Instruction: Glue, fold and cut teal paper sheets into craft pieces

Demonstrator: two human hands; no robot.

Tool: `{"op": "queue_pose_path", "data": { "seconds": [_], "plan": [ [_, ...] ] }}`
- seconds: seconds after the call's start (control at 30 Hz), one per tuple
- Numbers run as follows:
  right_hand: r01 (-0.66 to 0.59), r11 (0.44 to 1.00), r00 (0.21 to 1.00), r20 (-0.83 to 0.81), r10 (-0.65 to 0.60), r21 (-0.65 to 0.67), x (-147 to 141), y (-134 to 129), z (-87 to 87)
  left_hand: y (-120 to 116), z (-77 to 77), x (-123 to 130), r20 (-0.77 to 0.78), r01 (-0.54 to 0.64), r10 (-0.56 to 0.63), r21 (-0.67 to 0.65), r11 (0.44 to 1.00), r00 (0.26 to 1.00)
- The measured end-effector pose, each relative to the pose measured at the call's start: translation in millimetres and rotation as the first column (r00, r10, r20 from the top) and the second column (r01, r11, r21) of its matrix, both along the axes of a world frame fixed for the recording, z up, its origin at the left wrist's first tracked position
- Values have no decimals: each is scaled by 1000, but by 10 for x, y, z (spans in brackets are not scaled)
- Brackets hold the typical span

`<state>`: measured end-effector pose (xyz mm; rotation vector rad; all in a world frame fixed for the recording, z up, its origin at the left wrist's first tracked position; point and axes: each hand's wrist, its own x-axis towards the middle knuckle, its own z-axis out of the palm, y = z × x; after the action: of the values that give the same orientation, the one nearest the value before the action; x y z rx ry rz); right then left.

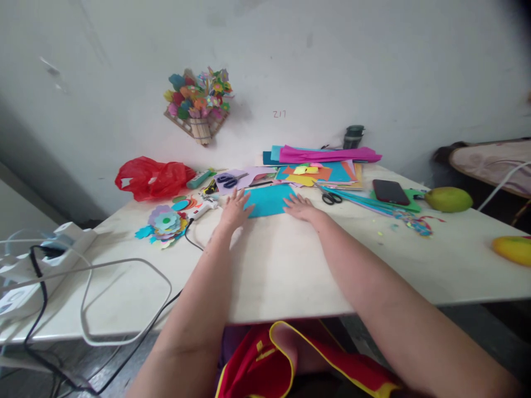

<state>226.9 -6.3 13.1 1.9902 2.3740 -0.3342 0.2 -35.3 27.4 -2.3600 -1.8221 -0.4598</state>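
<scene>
A sheet of blue paper (269, 201) lies flat on the white table between my two hands. At its left edge rests my left hand (235, 210), fingers spread and stretched forward. My right hand (302, 208) lies at the right edge, its fingers apart and touching the sheet. Neither hand is closed on anything. Just left of my left hand is a white glue gun (202, 209) with a black cord. Dark-handled scissors (228, 180) sit on lilac paper (249, 176) beyond that hand. Black scissors (332, 198) lie right of my right hand.
Paper flowers (165, 220) and a red plastic bag (155, 176) are at left, near a power strip (50, 265) with loose cables. Coloured paper sheets (332, 172) are stacked at the back. A phone (390, 192), a green mango (448, 199) and a yellow fruit (512, 250) lie right.
</scene>
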Motion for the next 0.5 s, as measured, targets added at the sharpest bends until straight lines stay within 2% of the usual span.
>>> {"op": "queue_pose_path", "data": {
  "seconds": [0.1, 0.17, 0.3, 0.4, 0.5],
  "plan": [
    [45, 998, 999, -22, -44, 36, -77, 10, -57, -3, -65, 214, -13, 206, -208, -75, 976, 978],
    [55, 997, 998, -35, -53, 58, -114, 12, -80, -8, -123, 303, -25, 264, -274, -192, 945, 961],
    [42, 994, 996, -85, -33, 100, -89, 8, -38, 5, -199, 327, -67, 238, -275, -339, 910, 959],
    [12, 962, 991, -133, 25, 274, 17, 11, 48, 27, -199, 308, -87, 224, -271, -356, 907, 958],
    [-96, 900, 973, -150, 175, 425, 150, 25, 118, 42, -182, 317, -103, 209, -263, -369, 906, 959]
  ]
}}
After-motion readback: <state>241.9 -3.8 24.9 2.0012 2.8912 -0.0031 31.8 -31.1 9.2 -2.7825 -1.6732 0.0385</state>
